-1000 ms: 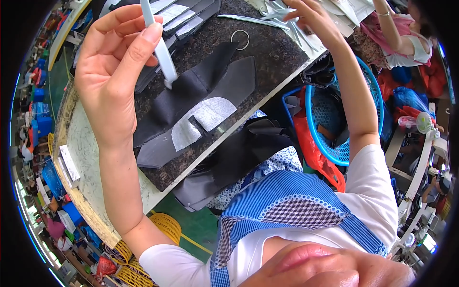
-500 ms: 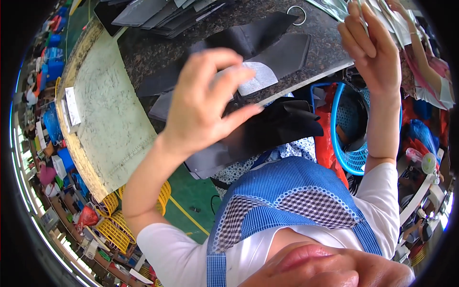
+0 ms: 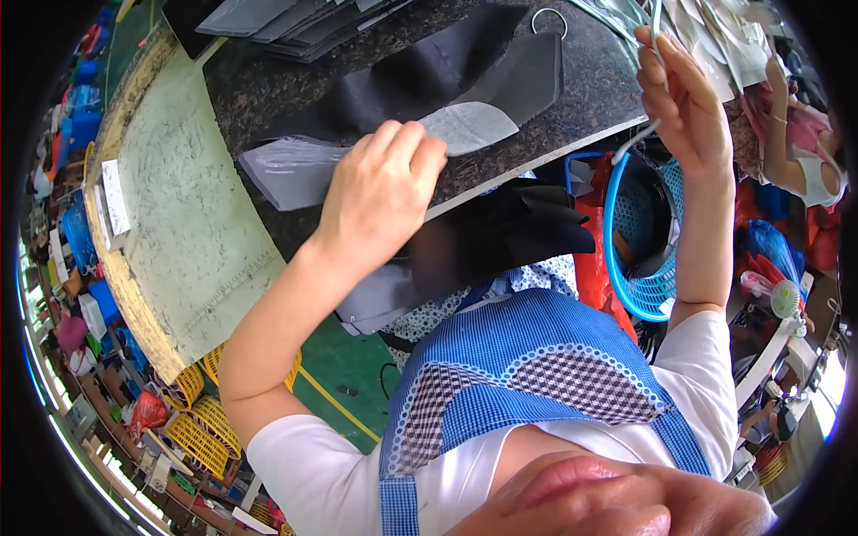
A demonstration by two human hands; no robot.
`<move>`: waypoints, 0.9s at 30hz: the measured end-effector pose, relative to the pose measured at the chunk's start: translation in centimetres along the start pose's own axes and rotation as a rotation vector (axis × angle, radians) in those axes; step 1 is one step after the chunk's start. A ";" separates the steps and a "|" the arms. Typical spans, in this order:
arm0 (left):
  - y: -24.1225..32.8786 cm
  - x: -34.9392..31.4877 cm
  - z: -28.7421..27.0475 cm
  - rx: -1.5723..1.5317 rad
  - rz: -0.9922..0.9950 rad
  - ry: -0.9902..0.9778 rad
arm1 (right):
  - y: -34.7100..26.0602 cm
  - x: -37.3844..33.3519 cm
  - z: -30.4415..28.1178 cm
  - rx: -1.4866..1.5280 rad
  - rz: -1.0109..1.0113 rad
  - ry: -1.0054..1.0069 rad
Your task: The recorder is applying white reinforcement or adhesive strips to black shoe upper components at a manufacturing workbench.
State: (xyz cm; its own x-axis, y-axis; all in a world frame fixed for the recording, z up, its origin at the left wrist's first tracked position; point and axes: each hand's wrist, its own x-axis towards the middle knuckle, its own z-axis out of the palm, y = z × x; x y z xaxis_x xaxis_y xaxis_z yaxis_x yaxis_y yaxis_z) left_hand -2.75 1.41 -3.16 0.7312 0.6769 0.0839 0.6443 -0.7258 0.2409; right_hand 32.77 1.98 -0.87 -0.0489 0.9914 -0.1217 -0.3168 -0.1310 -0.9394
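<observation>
Along the worktop's (image 3: 597, 85) front edge, the left hand (image 3: 380, 192) is resting, fingers curled, on a silver-patched grey piece (image 3: 478, 128); whether it's clamping, I can't tell. Well apart, by that edge's right end, the right hand (image 3: 688, 105) is pinching a pale strip (image 3: 635, 140).

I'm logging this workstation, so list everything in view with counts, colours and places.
Tabletop: one, pale, left
Slab: one, dark speckled, on tabletop
Flat pieces: count unclear, black and grey, on slab
Patch: one, silvery, on those pieces
Ring: one, metallic, on slab
Stack: several pieces, grey, top
Loose strips: many, whitish, top right
Basket: one, blue, right
Bag: one, red, beside basket
Floor baskets: several, yellow, lower left
Co-worker: one, pink and white clothing, right
Apron: one, blue, worn
Left hand: one, bare, on flat pieces
Right hand: one, bare, upper right, holding white strip
</observation>
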 end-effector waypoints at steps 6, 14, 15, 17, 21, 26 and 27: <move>-0.6 -6.3 -1.8 0.253 0.067 0.203 | -1.0 -2.2 -2.3 0.041 0.020 -0.115; 3.0 -10.3 0.9 0.146 -0.039 0.258 | -6.2 -2.0 7.9 -0.509 -0.287 -0.314; 3.9 -10.8 1.4 0.103 -0.096 0.225 | -5.9 -3.2 11.7 -0.405 -0.164 -0.278; 4.7 -11.3 2.2 0.046 -0.154 0.200 | -4.5 -3.1 14.0 -0.514 0.065 -0.457; 5.7 -12.5 2.9 -0.055 -0.274 0.195 | 2.3 0.0 17.2 -0.810 0.359 -0.645; 5.4 -13.0 4.5 -0.079 -0.264 0.289 | 6.1 1.7 18.7 -0.931 0.209 -0.793; 5.4 -13.3 4.9 -0.088 -0.269 0.292 | 6.3 1.9 19.0 -0.937 0.218 -0.796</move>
State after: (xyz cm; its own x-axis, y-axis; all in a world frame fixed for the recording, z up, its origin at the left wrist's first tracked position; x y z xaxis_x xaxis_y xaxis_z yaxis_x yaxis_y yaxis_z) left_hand -7.89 -12.08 -7.70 0.4368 0.8568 0.2741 0.7730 -0.5133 0.3728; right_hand 12.70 2.88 -0.89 -0.6782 0.6272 -0.3831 0.5503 0.0879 -0.8303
